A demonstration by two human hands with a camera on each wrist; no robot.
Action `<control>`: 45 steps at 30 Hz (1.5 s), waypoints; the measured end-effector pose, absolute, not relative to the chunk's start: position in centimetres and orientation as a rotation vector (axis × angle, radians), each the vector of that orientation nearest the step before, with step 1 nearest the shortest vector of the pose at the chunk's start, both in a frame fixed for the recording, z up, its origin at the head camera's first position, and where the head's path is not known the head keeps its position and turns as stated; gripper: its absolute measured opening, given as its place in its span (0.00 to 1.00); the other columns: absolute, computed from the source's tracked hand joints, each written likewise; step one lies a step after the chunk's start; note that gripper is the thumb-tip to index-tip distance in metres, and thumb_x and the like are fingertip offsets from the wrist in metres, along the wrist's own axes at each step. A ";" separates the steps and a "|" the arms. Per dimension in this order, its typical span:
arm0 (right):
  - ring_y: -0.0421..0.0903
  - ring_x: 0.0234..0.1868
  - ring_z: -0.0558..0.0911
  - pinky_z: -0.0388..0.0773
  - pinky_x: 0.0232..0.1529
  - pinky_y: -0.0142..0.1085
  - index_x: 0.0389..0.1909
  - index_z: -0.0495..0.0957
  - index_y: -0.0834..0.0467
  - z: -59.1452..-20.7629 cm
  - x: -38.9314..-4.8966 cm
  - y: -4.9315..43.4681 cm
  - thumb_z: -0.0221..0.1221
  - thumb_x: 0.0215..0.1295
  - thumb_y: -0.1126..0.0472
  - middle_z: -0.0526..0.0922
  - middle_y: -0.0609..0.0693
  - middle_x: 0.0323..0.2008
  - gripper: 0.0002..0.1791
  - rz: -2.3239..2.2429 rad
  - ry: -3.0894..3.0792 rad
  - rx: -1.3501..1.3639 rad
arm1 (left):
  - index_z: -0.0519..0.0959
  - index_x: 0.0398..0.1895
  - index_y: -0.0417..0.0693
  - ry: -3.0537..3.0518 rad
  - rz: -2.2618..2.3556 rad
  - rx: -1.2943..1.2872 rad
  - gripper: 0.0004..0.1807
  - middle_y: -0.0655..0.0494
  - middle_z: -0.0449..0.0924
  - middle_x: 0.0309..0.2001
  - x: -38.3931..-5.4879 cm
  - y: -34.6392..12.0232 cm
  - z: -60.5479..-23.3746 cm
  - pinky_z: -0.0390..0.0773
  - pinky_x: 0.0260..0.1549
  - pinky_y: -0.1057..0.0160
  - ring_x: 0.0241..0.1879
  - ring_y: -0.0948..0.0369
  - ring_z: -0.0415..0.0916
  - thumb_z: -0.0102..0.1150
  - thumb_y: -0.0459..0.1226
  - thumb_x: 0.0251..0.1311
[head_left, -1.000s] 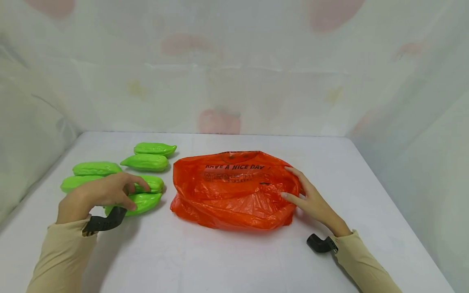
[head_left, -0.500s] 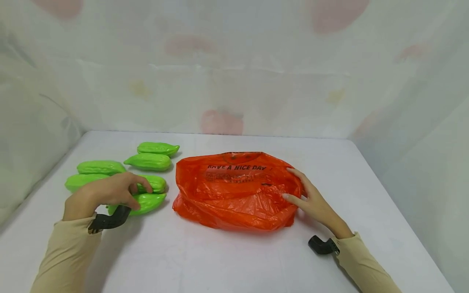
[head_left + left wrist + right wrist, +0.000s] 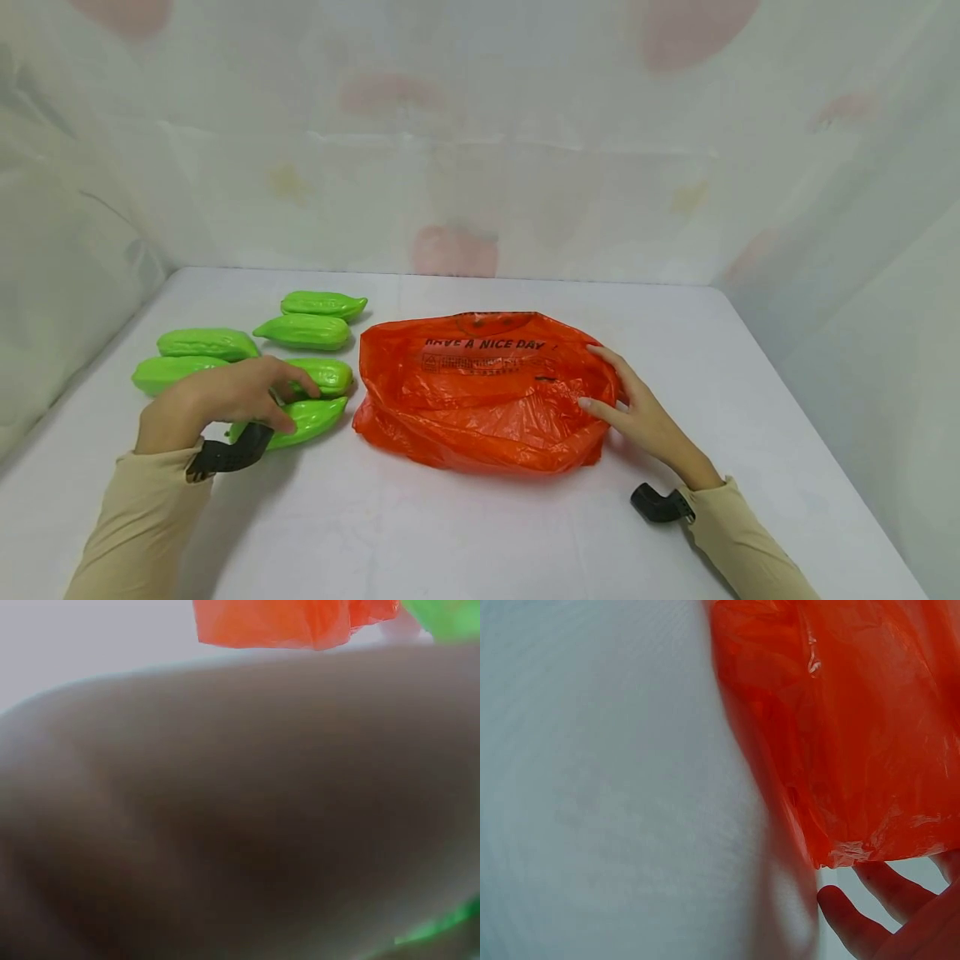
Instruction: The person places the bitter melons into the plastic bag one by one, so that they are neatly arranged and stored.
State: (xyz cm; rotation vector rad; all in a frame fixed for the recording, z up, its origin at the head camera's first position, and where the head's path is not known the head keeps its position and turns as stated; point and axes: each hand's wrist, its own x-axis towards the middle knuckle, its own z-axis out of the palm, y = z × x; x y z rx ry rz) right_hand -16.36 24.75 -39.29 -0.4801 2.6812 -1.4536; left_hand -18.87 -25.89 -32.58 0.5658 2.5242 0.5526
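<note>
Fingers of the left hand [image 3: 225,392] look curled around the nearest bitter gourd [image 3: 318,419], with a second gourd [image 3: 333,377] just past them and four other gourds [image 3: 303,332] farther back or left. Right hand [image 3: 637,412] has its fingers loosely spread, touching the red plastic bag [image 3: 480,421] just left of them.

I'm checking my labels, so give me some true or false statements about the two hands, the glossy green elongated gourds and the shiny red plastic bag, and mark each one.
1. The bare left hand touches glossy green, elongated gourds. True.
2. The bare right hand touches the shiny red plastic bag. True.
3. In the head view, the gourds lie right of the bag. False: they lie left of it.
4. The bag is unprinted. False: it bears black lettering.
5. Only three gourds show. False: six do, some partly hidden.
</note>
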 end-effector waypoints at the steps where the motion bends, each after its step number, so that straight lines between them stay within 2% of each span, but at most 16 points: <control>1: 0.62 0.73 0.63 0.67 0.64 0.65 0.76 0.54 0.44 -39.3 -16.4 24.8 0.62 0.67 0.53 0.55 0.55 0.77 0.40 -1.454 2.681 -0.481 | 0.82 0.51 0.44 2.521 0.552 0.577 0.26 0.44 0.85 0.47 -18.9 -25.9 -32.6 0.79 0.45 0.52 0.47 0.47 0.81 0.76 0.35 0.44; 4: 0.62 0.73 0.63 0.66 0.64 0.65 0.76 0.54 0.44 -39.4 -16.4 24.8 0.62 0.67 0.53 0.55 0.54 0.77 0.40 -1.458 2.678 -0.481 | 0.82 0.52 0.43 2.510 0.551 0.602 0.26 0.43 0.84 0.50 -19.0 -25.8 -32.7 0.78 0.47 0.50 0.48 0.47 0.80 0.76 0.35 0.44; 10: 0.62 0.74 0.62 0.66 0.64 0.65 0.76 0.53 0.44 -39.4 -16.4 24.8 0.63 0.67 0.53 0.54 0.55 0.77 0.40 -1.454 2.680 -0.477 | 0.83 0.50 0.47 2.507 0.527 0.602 0.26 0.48 0.84 0.47 -19.0 -25.5 -32.9 0.75 0.45 0.56 0.47 0.51 0.80 0.77 0.37 0.43; 16: 0.62 0.74 0.62 0.66 0.65 0.65 0.76 0.53 0.43 -39.4 -16.4 24.8 0.63 0.67 0.53 0.55 0.55 0.77 0.40 -1.449 2.684 -0.476 | 0.81 0.53 0.46 2.502 0.585 0.631 0.28 0.47 0.84 0.49 -18.7 -25.4 -32.6 0.77 0.47 0.51 0.49 0.50 0.79 0.77 0.40 0.44; 20: 0.62 0.74 0.61 0.65 0.65 0.65 0.76 0.53 0.42 -39.4 -16.4 24.8 0.63 0.67 0.53 0.55 0.54 0.77 0.40 -1.452 2.680 -0.476 | 0.80 0.55 0.44 2.511 0.636 0.664 0.30 0.44 0.84 0.50 -18.3 -25.6 -32.1 0.78 0.46 0.51 0.49 0.48 0.80 0.76 0.41 0.46; 23: 0.62 0.74 0.61 0.65 0.65 0.65 0.76 0.53 0.43 -39.4 -16.4 24.8 0.63 0.67 0.53 0.55 0.55 0.77 0.40 -1.458 2.677 -0.478 | 0.78 0.57 0.45 2.540 0.656 0.650 0.31 0.43 0.83 0.50 -18.0 -25.8 -31.6 0.79 0.44 0.53 0.49 0.47 0.80 0.75 0.43 0.48; 30: 0.62 0.74 0.61 0.65 0.65 0.65 0.76 0.53 0.43 -39.3 -16.4 24.8 0.63 0.67 0.53 0.54 0.55 0.77 0.41 -1.461 2.683 -0.476 | 0.75 0.61 0.47 2.596 0.719 0.628 0.33 0.45 0.82 0.51 -17.8 -26.0 -30.9 0.79 0.41 0.57 0.49 0.48 0.79 0.73 0.46 0.52; 36: 0.62 0.74 0.61 0.65 0.65 0.65 0.76 0.53 0.43 -39.5 -16.4 24.8 0.63 0.67 0.53 0.53 0.54 0.78 0.40 -1.463 2.679 -0.478 | 0.73 0.64 0.52 2.663 0.716 0.635 0.32 0.46 0.81 0.53 -17.6 -26.1 -30.6 0.78 0.42 0.56 0.49 0.49 0.81 0.70 0.49 0.57; 45: 0.62 0.74 0.62 0.66 0.65 0.64 0.76 0.54 0.44 -39.4 -16.4 24.8 0.63 0.67 0.53 0.54 0.55 0.77 0.40 -1.458 2.691 -0.491 | 0.70 0.68 0.55 2.757 0.801 0.605 0.32 0.52 0.80 0.57 -17.1 -25.6 -30.0 0.77 0.45 0.56 0.56 0.52 0.77 0.64 0.52 0.62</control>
